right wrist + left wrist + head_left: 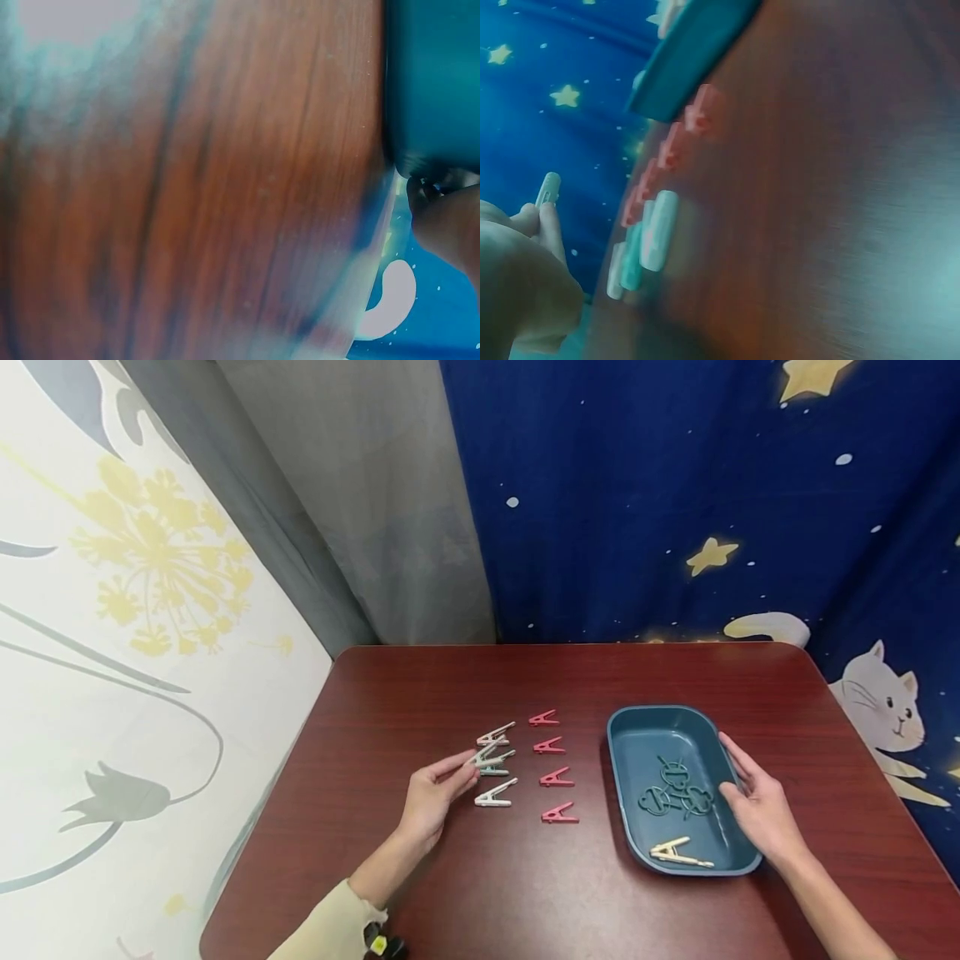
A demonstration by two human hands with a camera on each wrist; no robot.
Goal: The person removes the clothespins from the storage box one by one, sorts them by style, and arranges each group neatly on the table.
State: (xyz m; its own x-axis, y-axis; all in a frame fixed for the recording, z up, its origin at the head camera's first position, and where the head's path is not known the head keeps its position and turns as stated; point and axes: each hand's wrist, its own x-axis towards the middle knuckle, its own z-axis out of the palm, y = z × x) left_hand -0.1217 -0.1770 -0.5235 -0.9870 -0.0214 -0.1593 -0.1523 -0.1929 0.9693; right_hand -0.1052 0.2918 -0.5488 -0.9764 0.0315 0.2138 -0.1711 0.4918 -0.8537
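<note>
Hands [431, 799] [762, 817] partly hide pinched clip [487, 752], tray rim [663, 707].

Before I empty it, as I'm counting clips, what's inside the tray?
Inside the tray: one cream clip at the near end and three green pieces clustered beyond it. Anything directly beneath them is covered.

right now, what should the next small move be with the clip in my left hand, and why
Probably carry the pale clip across to the blue tray: the left hand pinches it above the table, the right hand holds the tray, and a cream clip lies inside.
</note>
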